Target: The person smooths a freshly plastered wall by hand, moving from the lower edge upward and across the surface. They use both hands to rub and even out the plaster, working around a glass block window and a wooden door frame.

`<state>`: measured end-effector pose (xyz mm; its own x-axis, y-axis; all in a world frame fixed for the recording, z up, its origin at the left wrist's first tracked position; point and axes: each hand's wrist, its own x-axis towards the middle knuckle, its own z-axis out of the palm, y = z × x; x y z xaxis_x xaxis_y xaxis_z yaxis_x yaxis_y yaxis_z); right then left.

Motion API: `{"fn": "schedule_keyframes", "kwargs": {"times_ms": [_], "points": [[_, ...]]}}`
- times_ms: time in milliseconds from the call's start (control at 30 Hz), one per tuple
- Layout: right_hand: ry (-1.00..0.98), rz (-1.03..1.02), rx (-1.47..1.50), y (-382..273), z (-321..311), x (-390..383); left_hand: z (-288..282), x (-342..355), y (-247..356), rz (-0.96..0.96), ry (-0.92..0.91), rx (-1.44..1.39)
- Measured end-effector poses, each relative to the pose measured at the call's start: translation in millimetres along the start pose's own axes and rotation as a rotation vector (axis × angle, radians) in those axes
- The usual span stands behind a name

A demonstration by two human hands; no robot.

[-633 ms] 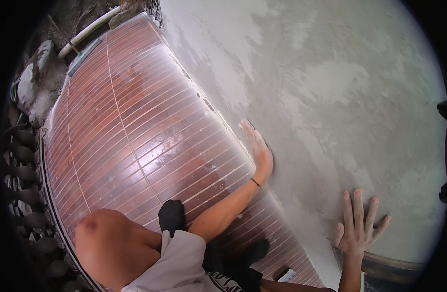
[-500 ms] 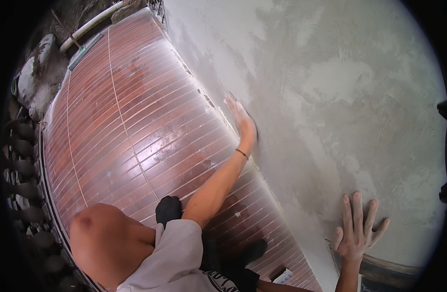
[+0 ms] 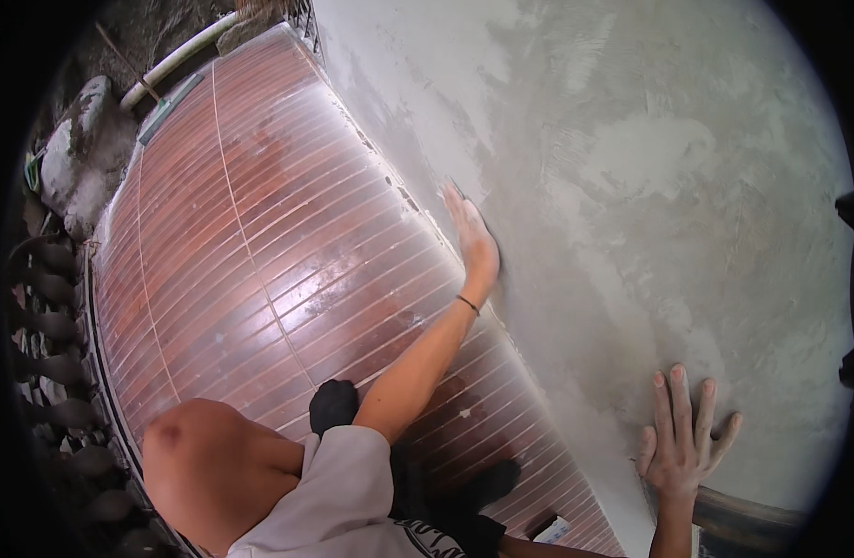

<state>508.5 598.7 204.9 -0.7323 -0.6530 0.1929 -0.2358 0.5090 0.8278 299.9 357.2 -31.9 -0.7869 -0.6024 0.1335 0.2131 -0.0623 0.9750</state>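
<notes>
My left hand (image 3: 473,235) lies along the grey plastered wall (image 3: 650,214), just beside its seam with the red tiled floor (image 3: 213,214), fingers stretched out and pale with dust; whether anything is under the palm I cannot tell. Lower right, my right hand (image 3: 682,437) presses on the same wall, fingers spread and dusty, holding nothing. My bare bent knee (image 3: 194,456) and a dark-clad foot (image 3: 332,405) show at the lower left and middle.
A squeegee with a long handle (image 3: 166,112) rests at the far floor edge beside rocks (image 3: 69,153) and a white pipe (image 3: 176,63). Dark curved shapes (image 3: 55,325) line the left edge. A small white object (image 3: 552,530) is at the bottom, and a dark curved band (image 3: 743,511) below my right hand.
My left hand slid upward and left along the wall from 0.6 seconds ago, then shifted slightly right. My right hand stayed in nearly the same place, still spread.
</notes>
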Motion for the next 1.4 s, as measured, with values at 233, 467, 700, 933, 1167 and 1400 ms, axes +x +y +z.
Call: {"fn": "schedule_keyframes", "kwargs": {"times_ms": [233, 467, 700, 933, 1167, 1400], "points": [[0.010, 0.005, 0.052, -2.9, -0.6, 7.3, 4.9, -6.4, 9.6, -0.080, 0.017, -0.036], [0.004, -0.023, 0.052, -6.0, 0.2, 6.5, 11.3, -41.3, 46.0, 0.065, -0.051, 0.106], [0.014, -0.050, 0.060, -8.4, 6.8, -0.9, 5.2, 74.9, 84.8, 0.189, 0.041, -0.041], [0.038, -0.058, 0.033, -9.6, 6.5, 6.6, 19.6, -15.1, 92.3, 0.202, -0.074, 0.085], [0.033, -0.076, 0.122, -5.8, 2.7, 5.9, 15.9, 78.6, 143.3, 0.050, 0.106, -0.066], [-0.170, -0.155, 0.221, 27.8, -33.6, 30.6, 43.6, -3.3, 141.8, 0.260, 0.073, 0.049]]}}
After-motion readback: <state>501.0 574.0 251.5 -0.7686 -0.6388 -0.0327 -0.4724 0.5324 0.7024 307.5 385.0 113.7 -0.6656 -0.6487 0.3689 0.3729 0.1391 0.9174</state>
